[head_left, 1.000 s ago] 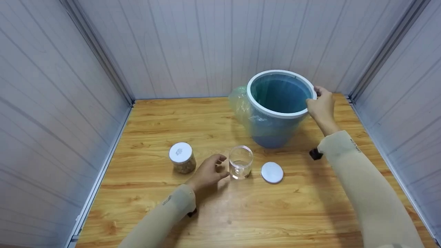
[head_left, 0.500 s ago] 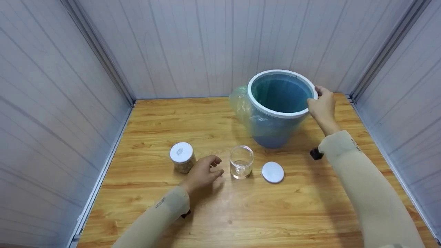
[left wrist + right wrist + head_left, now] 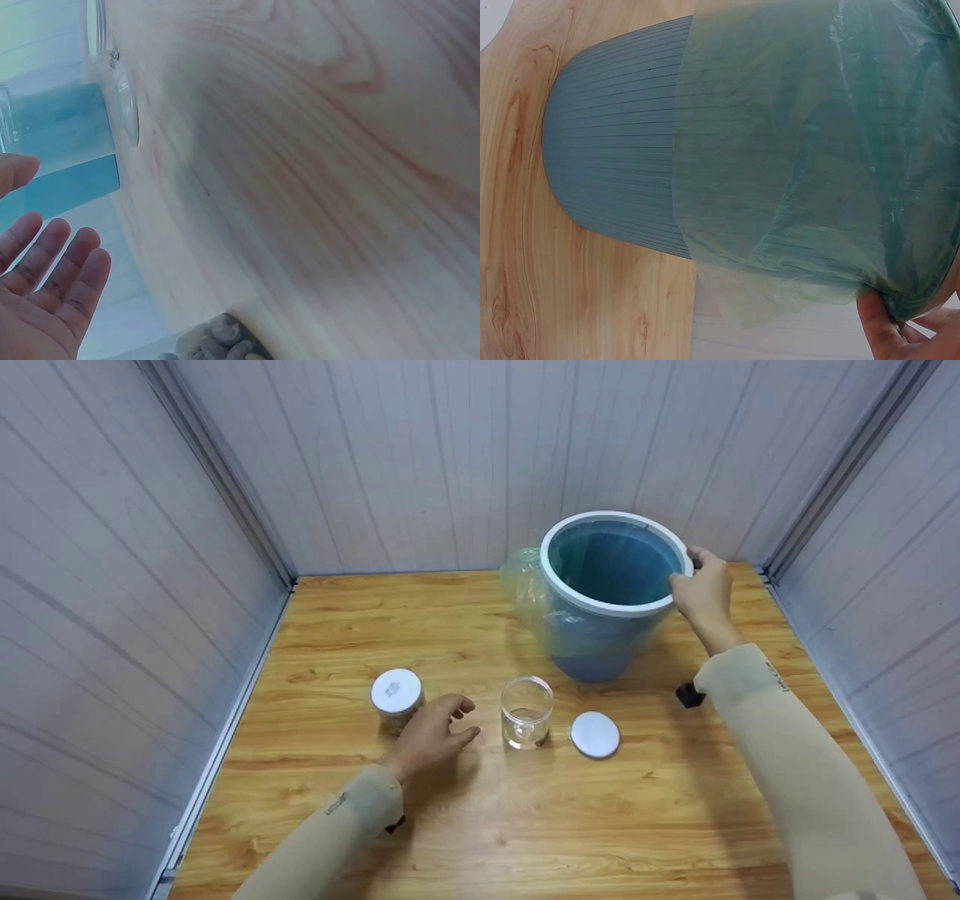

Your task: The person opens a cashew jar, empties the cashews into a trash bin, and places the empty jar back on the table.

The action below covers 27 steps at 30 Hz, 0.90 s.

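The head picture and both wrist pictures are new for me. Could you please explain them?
No machine: a person works bare-handed. One camera on the head looks forward and down; one on each wrist looks at close work. On the wooden table stand a lidded jar, an open clear jar and a blue bin with a green bag round its outside; a round white lid lies flat. The right hand grips the bin's rim. The left hand is beside the lidded jar, holding nothing; whether they touch, I cannot tell.
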Tool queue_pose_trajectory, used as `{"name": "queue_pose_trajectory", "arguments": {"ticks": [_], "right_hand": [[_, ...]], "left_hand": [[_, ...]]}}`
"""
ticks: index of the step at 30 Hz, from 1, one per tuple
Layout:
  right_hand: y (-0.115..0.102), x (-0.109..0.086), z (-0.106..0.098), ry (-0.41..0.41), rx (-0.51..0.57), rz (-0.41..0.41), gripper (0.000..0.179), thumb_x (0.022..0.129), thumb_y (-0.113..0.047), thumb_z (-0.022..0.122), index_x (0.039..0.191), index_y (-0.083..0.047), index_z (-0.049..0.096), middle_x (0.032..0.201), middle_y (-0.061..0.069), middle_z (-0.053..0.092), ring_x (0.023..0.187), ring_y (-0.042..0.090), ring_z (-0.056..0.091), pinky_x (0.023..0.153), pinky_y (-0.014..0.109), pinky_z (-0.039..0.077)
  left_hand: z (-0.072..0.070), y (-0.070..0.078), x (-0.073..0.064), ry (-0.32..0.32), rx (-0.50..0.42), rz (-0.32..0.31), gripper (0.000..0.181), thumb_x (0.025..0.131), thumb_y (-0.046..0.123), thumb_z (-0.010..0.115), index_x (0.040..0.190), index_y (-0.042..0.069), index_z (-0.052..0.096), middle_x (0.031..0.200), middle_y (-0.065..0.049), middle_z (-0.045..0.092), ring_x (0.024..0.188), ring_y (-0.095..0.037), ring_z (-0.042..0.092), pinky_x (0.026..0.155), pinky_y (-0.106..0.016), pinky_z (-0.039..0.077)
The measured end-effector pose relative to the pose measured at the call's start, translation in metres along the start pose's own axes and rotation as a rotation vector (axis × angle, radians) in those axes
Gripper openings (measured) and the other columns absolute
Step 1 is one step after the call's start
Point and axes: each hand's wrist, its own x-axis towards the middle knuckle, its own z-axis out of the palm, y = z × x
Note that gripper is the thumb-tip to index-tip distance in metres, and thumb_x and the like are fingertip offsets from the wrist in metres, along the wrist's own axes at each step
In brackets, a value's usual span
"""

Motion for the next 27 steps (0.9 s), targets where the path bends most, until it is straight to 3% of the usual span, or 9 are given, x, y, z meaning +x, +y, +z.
{"name": "queue_pose_trajectory", "arguments": {"ticks": [6, 11, 19, 27], "right_hand": [[0.0, 0.0, 0.0, -0.014, 0.0, 0.025, 0.062, 0.101, 0.001, 0.053, 0.163, 0.003, 0.044, 0.16, 0.027, 0.054, 0.147, 0.037, 0.055, 0.123, 0.049, 0.048], [0.002, 0.0, 0.0, -0.006, 0.005, 0.024, 0.062, 0.102, 0.001, 0.053, 0.163, 0.004, 0.043, 0.161, 0.027, 0.053, 0.149, 0.038, 0.054, 0.123, 0.05, 0.046], [0.005, -0.001, -0.001, 0.017, -0.012, -0.006, 0.063, 0.097, -0.003, 0.054, 0.159, 0.004, 0.049, 0.153, 0.027, 0.061, 0.139, 0.036, 0.059, 0.119, 0.05, 0.052], [0.007, -0.002, -0.002, -0.003, -0.034, -0.025, 0.061, 0.102, -0.008, 0.054, 0.162, 0.003, 0.046, 0.156, 0.027, 0.058, 0.141, 0.038, 0.058, 0.12, 0.051, 0.051]], "left_hand": [[-0.008, 0.001, -0.002, 0.014, 0.022, 0.038, 0.037, 0.102, 0.018, 0.076, 0.132, -0.002, 0.067, 0.131, -0.022, 0.072, 0.12, -0.036, 0.07, 0.102, -0.053, 0.061], [-0.015, 0.004, -0.005, 0.028, 0.03, 0.03, 0.036, 0.102, 0.02, 0.077, 0.133, 0.003, 0.068, 0.133, -0.019, 0.072, 0.121, -0.035, 0.07, 0.102, -0.052, 0.06], [-0.021, 0.007, -0.008, 0.055, 0.022, 0.037, 0.038, 0.102, 0.021, 0.077, 0.134, 0.004, 0.067, 0.136, -0.018, 0.071, 0.123, -0.037, 0.069, 0.103, -0.052, 0.06], [-0.026, 0.007, -0.008, 0.107, 0.046, 0.066, 0.035, 0.1, 0.016, 0.079, 0.131, 0.003, 0.068, 0.131, -0.018, 0.072, 0.119, -0.037, 0.07, 0.1, -0.053, 0.061]]}}
